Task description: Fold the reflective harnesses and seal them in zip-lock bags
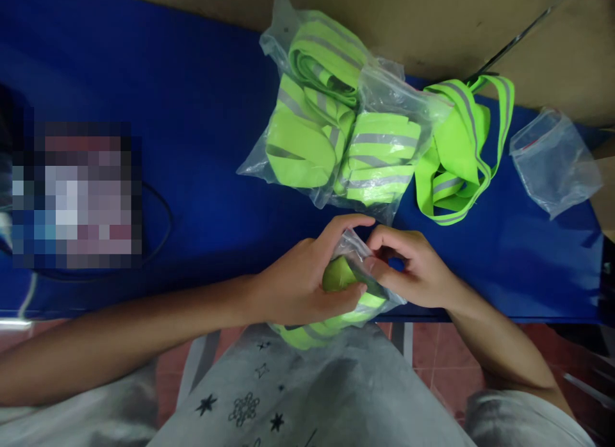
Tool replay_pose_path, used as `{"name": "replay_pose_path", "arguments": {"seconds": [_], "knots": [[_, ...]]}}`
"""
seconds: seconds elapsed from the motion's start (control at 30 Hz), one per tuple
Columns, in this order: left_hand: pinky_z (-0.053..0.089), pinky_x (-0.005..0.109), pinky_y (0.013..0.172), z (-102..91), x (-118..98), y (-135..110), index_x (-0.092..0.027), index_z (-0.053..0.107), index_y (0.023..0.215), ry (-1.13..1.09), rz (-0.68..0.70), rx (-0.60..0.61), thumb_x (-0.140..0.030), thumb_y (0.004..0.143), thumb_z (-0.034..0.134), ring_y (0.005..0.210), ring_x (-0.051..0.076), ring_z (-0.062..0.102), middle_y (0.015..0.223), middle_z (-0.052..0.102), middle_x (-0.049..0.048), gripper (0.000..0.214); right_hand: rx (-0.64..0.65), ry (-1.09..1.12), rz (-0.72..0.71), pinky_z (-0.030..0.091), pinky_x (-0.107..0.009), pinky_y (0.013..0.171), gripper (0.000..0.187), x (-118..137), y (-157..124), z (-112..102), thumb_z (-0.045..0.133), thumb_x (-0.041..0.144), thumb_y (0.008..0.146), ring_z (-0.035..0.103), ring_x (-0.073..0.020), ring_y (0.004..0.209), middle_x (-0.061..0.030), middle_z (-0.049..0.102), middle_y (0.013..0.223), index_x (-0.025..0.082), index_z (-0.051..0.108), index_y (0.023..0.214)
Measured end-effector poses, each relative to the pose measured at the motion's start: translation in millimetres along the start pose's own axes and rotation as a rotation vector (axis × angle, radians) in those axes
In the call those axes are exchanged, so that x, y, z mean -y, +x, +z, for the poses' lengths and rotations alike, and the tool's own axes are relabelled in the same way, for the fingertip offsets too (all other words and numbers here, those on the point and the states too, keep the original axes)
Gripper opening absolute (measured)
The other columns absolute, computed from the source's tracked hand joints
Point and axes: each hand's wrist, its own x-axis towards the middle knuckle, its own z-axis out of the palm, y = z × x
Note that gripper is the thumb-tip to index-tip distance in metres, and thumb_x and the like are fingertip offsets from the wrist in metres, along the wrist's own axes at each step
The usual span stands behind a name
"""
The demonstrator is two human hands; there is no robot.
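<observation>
My left hand (307, 277) is closed around a folded neon-green reflective strap (336, 275) that sits partly inside a clear plastic bag (358, 251). My right hand (413, 268) pinches the mouth of that same bag from the right. Both hands meet at the near edge of the blue table (192, 114), over my lap. Part of the strap hangs out below the bag toward my grey shirt.
Three bagged green straps (336, 127) lie in a pile at the middle of the table. A loose, unbagged strap (461, 152) lies right of them. An empty clear bag (552, 159) rests at the far right. A black cable (163, 223) curves at the left.
</observation>
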Motion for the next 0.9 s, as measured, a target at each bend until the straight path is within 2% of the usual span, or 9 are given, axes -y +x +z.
{"name": "replay_pose_path", "arguments": {"seconds": [0.13, 0.27, 0.4, 0.57, 0.73, 0.9], "knots": [[0.031, 0.023, 0.047, 0.9, -0.1, 0.5, -0.023, 0.014, 0.162, 0.013, -0.008, 0.08, -0.037, 0.092, 0.065, 0.047, 0.01, 0.051, 0.068, 0.061, -0.0077, 0.088, -0.009, 0.021, -0.011, 0.038, -0.016, 0.057, 0.013, 1.2, 0.5, 2.0, 0.066, 0.014, 0.091, 0.046, -0.0038, 0.062, 0.0063, 0.052, 0.071, 0.019, 0.055, 0.086], [0.033, 0.023, 0.049, 0.1, -0.9, 1.4, -0.025, 0.007, 0.164, 0.043, -0.022, 0.143, -0.039, 0.093, 0.062, 0.048, 0.01, 0.055, 0.07, 0.064, -0.0066, 0.091, -0.008, 0.025, -0.039, 0.036, -0.017, 0.056, 0.018, 2.0, 0.4, 2.7, 0.064, 0.011, 0.09, 0.042, -0.0037, 0.06, 0.0065, 0.049, 0.07, 0.019, 0.051, 0.081], [0.03, 0.022, 0.048, 0.9, -0.8, 0.5, -0.025, 0.008, 0.164, 0.056, -0.019, 0.139, -0.039, 0.093, 0.062, 0.044, 0.01, 0.051, 0.062, 0.058, -0.0098, 0.091, -0.024, 0.022, -0.06, 0.035, -0.018, 0.057, 0.022, 1.0, 0.0, 3.2, 0.064, 0.01, 0.088, 0.04, -0.0043, 0.062, 0.0061, 0.047, 0.07, 0.019, 0.047, 0.077], [0.031, 0.022, 0.049, 1.7, 0.4, -1.0, -0.022, 0.01, 0.164, 0.037, 0.01, 0.118, -0.037, 0.092, 0.062, 0.05, 0.009, 0.052, 0.069, 0.064, -0.0072, 0.09, 0.037, 0.101, 0.046, 0.042, -0.019, 0.057, 0.01, -0.1, -0.1, 2.8, 0.066, 0.02, 0.093, 0.048, -0.0062, 0.064, 0.0038, 0.054, 0.075, 0.019, 0.056, 0.09], [0.028, 0.021, 0.047, 0.2, -1.8, -0.4, -0.022, 0.014, 0.164, 0.026, -0.006, 0.115, -0.036, 0.091, 0.064, 0.046, 0.009, 0.047, 0.061, 0.054, -0.0112, 0.09, 0.022, 0.167, 0.071, 0.046, -0.018, 0.057, 0.011, 3.0, -1.5, -1.2, 0.067, 0.025, 0.095, 0.055, -0.0069, 0.064, 0.0017, 0.061, 0.076, 0.018, 0.059, 0.091], [0.031, 0.022, 0.047, -1.4, -2.8, 0.6, -0.018, 0.013, 0.164, 0.043, -0.007, 0.126, -0.035, 0.09, 0.064, 0.047, 0.01, 0.051, 0.062, 0.056, -0.01, 0.091, 0.009, 0.085, 0.032, 0.047, -0.018, 0.059, 0.008, 6.1, -3.7, -2.8, 0.068, 0.02, 0.095, 0.055, -0.0061, 0.065, 0.0021, 0.062, 0.076, 0.018, 0.061, 0.091]]}}
